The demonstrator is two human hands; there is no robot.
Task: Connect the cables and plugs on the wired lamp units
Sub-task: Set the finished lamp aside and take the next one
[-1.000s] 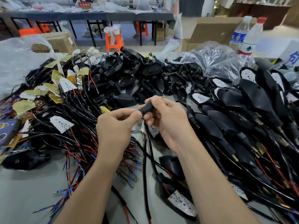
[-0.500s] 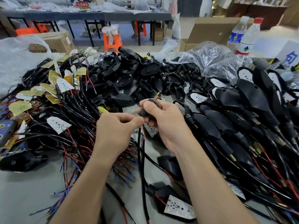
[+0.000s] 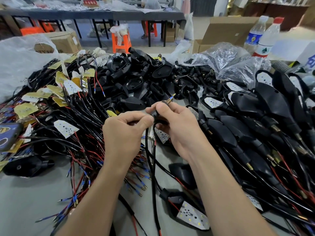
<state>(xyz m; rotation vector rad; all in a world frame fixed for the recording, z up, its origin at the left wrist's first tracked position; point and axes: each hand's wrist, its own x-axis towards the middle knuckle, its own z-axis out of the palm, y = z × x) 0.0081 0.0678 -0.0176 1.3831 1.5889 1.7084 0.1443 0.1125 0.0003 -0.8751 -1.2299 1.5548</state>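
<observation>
My right hand (image 3: 177, 126) grips a small black plug stem (image 3: 158, 114) at the middle of the view; a brass threaded tip with a blue wire end (image 3: 170, 99) sticks out past my fingers. My left hand (image 3: 124, 132) pinches the black cable (image 3: 154, 176) just below the stem. That cable hangs down to a lamp unit with a white LED board (image 3: 190, 214) lying on the grey table (image 3: 25, 206).
Wired LED boards with black and red leads (image 3: 68, 103) are heaped at left. Empty black housings (image 3: 136, 79) lie behind, loose stems (image 3: 196, 75) beside a plastic bag (image 3: 226, 60). Assembled lamps (image 3: 255, 120) pile at right. Two bottles (image 3: 262, 40) stand far right.
The wire end and the brass threaded tip have emerged from the far end of the stem in my right hand. Both hands rose slightly.
</observation>
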